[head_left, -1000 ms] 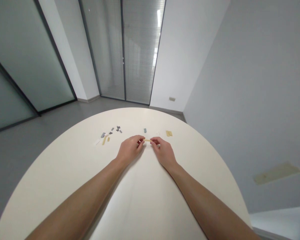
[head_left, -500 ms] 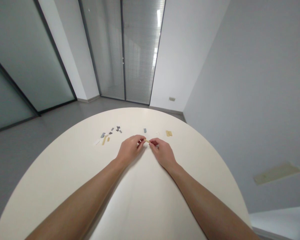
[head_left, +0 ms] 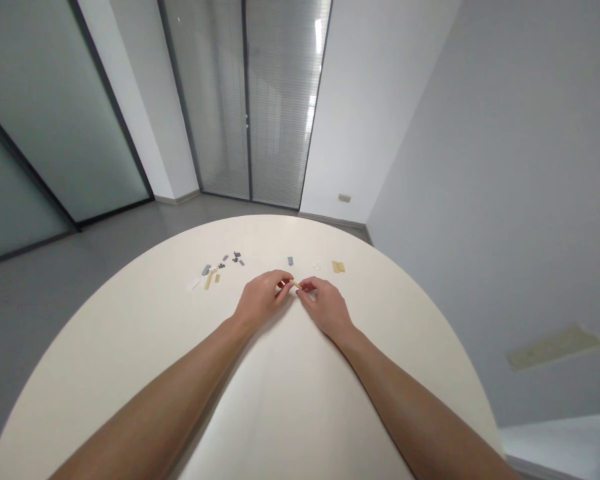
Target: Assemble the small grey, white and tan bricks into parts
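A small tan building-brick piece (head_left: 295, 284) is held between my two hands, just above the table. My left hand (head_left: 264, 295) pinches its left end between thumb and fingertips. At its other end, the thumb and fingers of my right hand (head_left: 325, 303) are closed on it. Fingertips cover part of the piece, so its full shape cannot be made out. Just beyond the hands lies a grey piece (head_left: 291, 261). Tan flat pieces (head_left: 338, 267) rest past my right hand, with tiny white pieces (head_left: 317, 266) to their left.
The round white table (head_left: 290, 400) fills the lower view. Left of my hands, dark grey pieces (head_left: 237, 257), a grey piece (head_left: 207, 269), a long tan piece (head_left: 209, 281) and a white piece (head_left: 195, 284) lie scattered. Glass doors (head_left: 250, 100) stand behind the table.
The tan piece has tilted slightly, its right end a little lower, and the fingertips have shifted slightly. Both hands stay in nearly the same place.
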The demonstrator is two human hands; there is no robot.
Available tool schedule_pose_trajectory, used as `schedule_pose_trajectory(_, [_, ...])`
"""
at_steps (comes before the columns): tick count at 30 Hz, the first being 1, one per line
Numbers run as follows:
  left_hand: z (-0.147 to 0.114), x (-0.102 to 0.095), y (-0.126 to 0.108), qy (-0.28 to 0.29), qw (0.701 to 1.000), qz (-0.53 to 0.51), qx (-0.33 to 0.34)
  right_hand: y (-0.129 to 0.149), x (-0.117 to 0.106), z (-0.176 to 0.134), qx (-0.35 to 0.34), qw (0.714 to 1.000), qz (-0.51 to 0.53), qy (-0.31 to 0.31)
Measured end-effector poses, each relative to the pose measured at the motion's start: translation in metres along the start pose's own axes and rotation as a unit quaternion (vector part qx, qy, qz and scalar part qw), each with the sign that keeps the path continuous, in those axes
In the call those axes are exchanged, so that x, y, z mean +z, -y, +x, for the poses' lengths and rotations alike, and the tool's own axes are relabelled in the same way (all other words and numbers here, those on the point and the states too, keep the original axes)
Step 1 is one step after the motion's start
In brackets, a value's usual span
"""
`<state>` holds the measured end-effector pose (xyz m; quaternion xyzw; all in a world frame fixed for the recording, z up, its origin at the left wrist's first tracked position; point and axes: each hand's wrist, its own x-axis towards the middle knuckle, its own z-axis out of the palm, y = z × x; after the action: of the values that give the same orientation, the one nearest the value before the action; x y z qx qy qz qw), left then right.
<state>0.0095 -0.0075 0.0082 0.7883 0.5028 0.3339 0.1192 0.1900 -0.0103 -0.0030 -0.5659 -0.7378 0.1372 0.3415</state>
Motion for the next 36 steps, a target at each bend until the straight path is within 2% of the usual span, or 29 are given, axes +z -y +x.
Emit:
schedule_pose_trajectory(9, [-0.0004, 0.0001, 0.0000, 0.010, 1.000, 0.000, 0.006, 0.0003, 0.0003, -0.0008, -0.026, 0.999, -0.017, 0.011])
schedule_pose_trajectory(21, [-0.0001, -0.0032, -0.0043, 0.012, 0.999, 0.027, -0.039, 0.0040, -0.0023, -0.0014, 0.002, 1.000, 0.008, -0.009])
schedule_pose_trajectory(27, [0.0000, -0.0004, -0.0012, 0.029, 0.998, 0.037, -0.030, 0.0038, -0.0015, -0.0014, 0.004, 0.998, 0.058, -0.035])
schedule_pose_trajectory(36, [0.0007, 0.0018, 0.0026, 0.042, 0.998, 0.041, 0.005, 0.0045, -0.0008, -0.0024, 0.003, 0.998, 0.051, -0.044])
